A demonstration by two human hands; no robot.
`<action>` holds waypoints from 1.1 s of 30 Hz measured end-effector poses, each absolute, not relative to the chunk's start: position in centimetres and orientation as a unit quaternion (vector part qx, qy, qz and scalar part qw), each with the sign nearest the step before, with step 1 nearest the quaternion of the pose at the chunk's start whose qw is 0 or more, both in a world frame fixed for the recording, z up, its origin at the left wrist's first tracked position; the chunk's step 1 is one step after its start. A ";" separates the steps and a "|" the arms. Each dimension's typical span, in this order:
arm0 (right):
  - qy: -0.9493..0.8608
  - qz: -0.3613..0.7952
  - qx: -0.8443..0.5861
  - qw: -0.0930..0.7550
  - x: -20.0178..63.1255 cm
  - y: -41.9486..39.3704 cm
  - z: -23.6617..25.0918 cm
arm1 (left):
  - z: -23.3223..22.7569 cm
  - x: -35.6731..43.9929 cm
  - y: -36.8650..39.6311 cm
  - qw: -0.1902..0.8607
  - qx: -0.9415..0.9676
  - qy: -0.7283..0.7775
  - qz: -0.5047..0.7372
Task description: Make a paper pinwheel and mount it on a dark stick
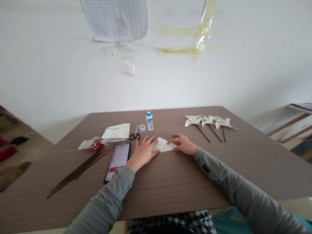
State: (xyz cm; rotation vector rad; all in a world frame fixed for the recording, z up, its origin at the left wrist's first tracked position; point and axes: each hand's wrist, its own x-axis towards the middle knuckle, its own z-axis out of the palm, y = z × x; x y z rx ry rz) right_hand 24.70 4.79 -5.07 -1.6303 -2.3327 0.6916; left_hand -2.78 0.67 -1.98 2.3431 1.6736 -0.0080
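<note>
A small piece of printed paper (162,145), folded along at least one edge, lies on the table between my hands. My left hand (143,152) rests palm down at its left side, fingers spread, with the thumb and fingertips touching the paper. From the right, my right hand (184,144) has its thumb and index finger about the paper's right corner; the other fingers are curled. Scissors (135,134) with dark handles lie beyond my left hand, beside a small clear cap (142,127) and an upright white glue bottle (149,121) with a blue top.
Three paper pinwheels (207,121) on dark sticks lie at the back right. On the left are stacked papers (117,132), a small red-and-white box (95,144), a bundle of dark sticks (78,169) and a phone (119,161). The wall (156,87) stands behind the table.
</note>
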 end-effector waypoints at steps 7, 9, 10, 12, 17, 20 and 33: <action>-0.790 0.253 -0.546 0.112 25.8 5.7 -5.7 | -2.3 -2.8 0.6 0.130 0.805 0.579 -0.004; -0.792 0.256 -0.543 0.112 26.0 5.8 -5.9 | -2.3 -2.9 0.6 0.131 0.804 0.580 -0.005; -0.792 0.257 -0.543 0.111 26.1 5.9 -5.9 | -2.4 -3.0 0.6 0.130 0.803 0.581 -0.006; -0.788 0.258 -0.549 0.105 26.1 6.1 -6.0 | -2.4 -3.1 0.5 0.129 0.803 0.582 -0.005; -0.784 0.257 -0.556 0.100 26.1 6.0 -6.1 | -2.6 -3.2 0.6 0.132 0.802 0.582 -0.001; -0.789 0.256 -0.549 0.099 26.0 5.6 -6.0 | -2.5 -3.1 0.5 0.130 0.803 0.582 -0.002; -0.800 0.267 -0.528 0.104 26.9 5.7 -5.7 | -2.7 -3.2 0.5 0.128 0.803 0.582 0.001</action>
